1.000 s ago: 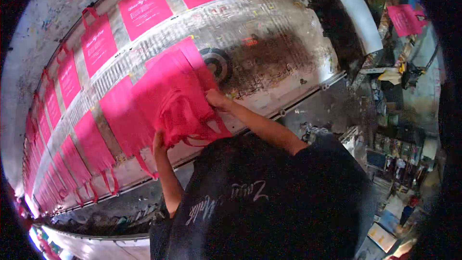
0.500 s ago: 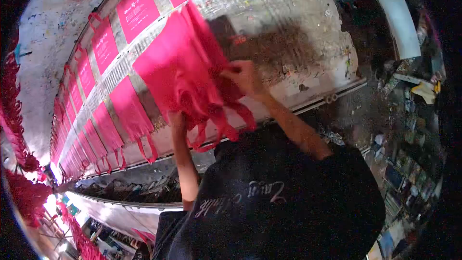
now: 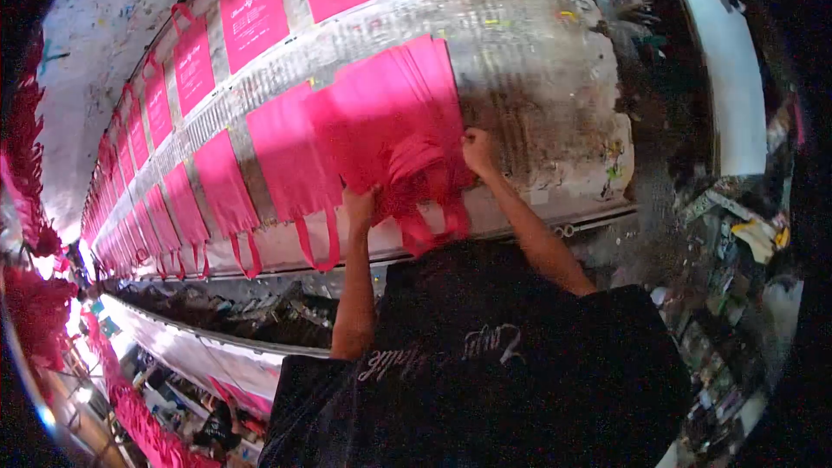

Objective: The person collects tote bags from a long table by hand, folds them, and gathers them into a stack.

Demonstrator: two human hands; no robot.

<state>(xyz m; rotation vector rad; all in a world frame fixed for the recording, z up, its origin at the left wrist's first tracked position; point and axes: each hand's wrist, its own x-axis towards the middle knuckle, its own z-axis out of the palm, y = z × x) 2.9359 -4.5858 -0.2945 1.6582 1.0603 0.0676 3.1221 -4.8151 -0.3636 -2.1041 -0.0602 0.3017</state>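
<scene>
Stack of pink bags [image 3: 390,100] spans the centre of the frame over a stained desk [image 3: 546,52], handles [image 3: 414,234] hanging toward the bottom. The left hand [image 3: 360,205] clenches its grip on the stack's lower left side; the right hand [image 3: 479,154] curls at its right edge, though whether that grip holds cannot be told. Printed bags [image 3: 253,22] line the desk at upper left, and plain bags [image 3: 225,182] form a row left of the stack.

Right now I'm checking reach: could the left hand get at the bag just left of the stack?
Likely yes: that bag lies uncovered on its left, near the left hand, though the stack occupies that hand.
</scene>
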